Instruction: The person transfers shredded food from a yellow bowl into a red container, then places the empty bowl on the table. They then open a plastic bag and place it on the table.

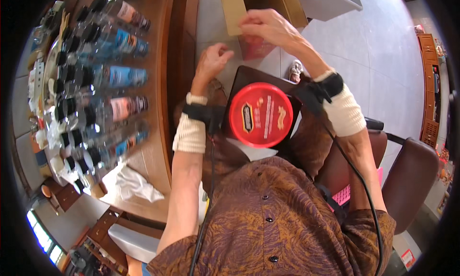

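Note:
A round red plastic tub lid (260,115) with printed writing lies before me, over a black flat-topped object (248,74) at my knees. Beyond its upper left edge, my left hand (214,62) hovers with bent fingers, the thumb apart and nothing seen in it. My right hand (267,27) is raised farther out, in front of an open cardboard box (231,10). Its fingers are curled and blurred, so whether they pinch something small is unclear. Just under that hand shows a blurred red item (257,48). Both wrists wear cream knitted cuffs with black straps.
Several clear plastic bottles (125,76) with black caps stand in rows on the wooden table (154,171) at my left. Near them lies a crumpled white cloth (134,184). A brown padded chair (409,182) is at my right. Black cables (359,171) run along both arms.

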A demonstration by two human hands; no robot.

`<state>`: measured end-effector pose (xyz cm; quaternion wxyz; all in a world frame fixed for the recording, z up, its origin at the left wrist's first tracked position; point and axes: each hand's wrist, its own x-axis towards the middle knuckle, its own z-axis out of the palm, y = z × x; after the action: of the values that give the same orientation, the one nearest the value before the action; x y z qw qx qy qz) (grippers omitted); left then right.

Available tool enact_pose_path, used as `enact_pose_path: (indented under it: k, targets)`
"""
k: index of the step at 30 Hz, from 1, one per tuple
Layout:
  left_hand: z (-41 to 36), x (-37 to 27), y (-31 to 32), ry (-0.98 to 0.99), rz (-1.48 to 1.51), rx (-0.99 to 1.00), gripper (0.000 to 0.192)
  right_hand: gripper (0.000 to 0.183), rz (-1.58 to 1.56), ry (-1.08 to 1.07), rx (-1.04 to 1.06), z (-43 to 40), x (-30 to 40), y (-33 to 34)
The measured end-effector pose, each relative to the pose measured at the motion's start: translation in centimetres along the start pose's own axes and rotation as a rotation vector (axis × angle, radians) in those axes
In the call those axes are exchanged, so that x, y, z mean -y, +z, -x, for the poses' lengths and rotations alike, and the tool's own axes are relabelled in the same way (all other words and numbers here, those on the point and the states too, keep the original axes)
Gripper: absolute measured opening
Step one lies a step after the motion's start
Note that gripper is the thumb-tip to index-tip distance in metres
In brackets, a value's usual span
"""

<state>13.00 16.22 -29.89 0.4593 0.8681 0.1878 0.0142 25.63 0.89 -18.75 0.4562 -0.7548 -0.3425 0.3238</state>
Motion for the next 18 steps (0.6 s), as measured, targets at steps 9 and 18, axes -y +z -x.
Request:
enact_pose_path:
  k: [9,18]
  targets:
    - [10.1,-1.3,3.3,-0.111,0.417,-0.096,0.038,0.033,0.348,-0.123,0.001,15.6,-4.3,2.9]
    - [17.7,-2.4,4.6,-0.098,0.269,-0.155,0.038,0.037,0.566,0.047,-0.144,19.0,-10.3,4.4]
